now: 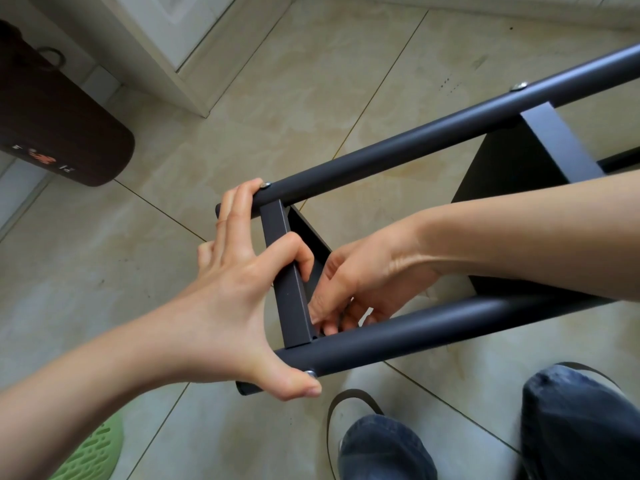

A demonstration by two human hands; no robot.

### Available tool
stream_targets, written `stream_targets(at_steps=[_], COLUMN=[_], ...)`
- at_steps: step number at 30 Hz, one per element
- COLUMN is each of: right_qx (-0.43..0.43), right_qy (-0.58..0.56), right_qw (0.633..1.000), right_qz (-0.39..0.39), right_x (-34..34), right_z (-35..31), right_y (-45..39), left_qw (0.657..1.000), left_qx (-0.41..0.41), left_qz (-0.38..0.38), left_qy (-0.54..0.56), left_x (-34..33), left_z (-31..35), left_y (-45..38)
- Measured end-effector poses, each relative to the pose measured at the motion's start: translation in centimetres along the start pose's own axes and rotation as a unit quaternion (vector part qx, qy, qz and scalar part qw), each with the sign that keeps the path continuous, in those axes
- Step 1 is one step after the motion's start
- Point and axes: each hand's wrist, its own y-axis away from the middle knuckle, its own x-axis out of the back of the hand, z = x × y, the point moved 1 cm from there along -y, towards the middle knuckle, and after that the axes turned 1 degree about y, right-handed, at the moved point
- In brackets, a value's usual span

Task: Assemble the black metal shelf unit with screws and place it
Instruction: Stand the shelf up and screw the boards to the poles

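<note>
The black metal shelf unit (415,143) lies tilted over the tiled floor, two round tubes running from lower left to upper right. A flat shelf panel's edge (289,278) spans between the tubes near their ends. My left hand (239,282) stretches across that end: fingers on the upper tube, index finger curled over the panel edge, thumb pressing by a screw (310,373) on the lower tube. My right hand (360,285) reaches inside the frame, fingertips pinched at the corner where the panel meets the lower tube; what they pinch is hidden. Two more screws (266,184) (518,86) sit on the upper tube.
A dark brown cushioned object (59,126) lies at the left by a white door frame (180,53). A green perforated plastic item (93,452) shows at the bottom left. My knees in dark jeans (384,448) are at the bottom right. A second shelf panel (519,161) sits further up the frame.
</note>
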Motion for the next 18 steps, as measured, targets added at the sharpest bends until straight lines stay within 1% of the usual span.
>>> stream_targets(at_steps=[4,8,12,18], right_qx=[0.019,0.034,0.027,0.014], right_qy=[0.004,0.002,0.015,0.05], right_qw=[1.0,0.999,0.999,0.998], right_qz=[0.0,-0.013,-0.009,0.021], right_x=[0.02,0.03,-0.05,-0.44], right_z=[-0.01,-0.14,-0.3,-0.5], right_y=[0.12,0.39,0.53,0.27], left_qw=[1.0,1.0,1.0,1.0], left_qx=[0.013,0.002,-0.002,-0.009], left_qz=[-0.004,-0.003,0.001,0.005], left_qy=[0.012,0.01,0.008,0.005], left_x=[0.09,-0.03,-0.17,-0.28], left_z=[0.11,0.01,-0.17,-0.28], left_y=[0.11,0.0,-0.04,-0.05])
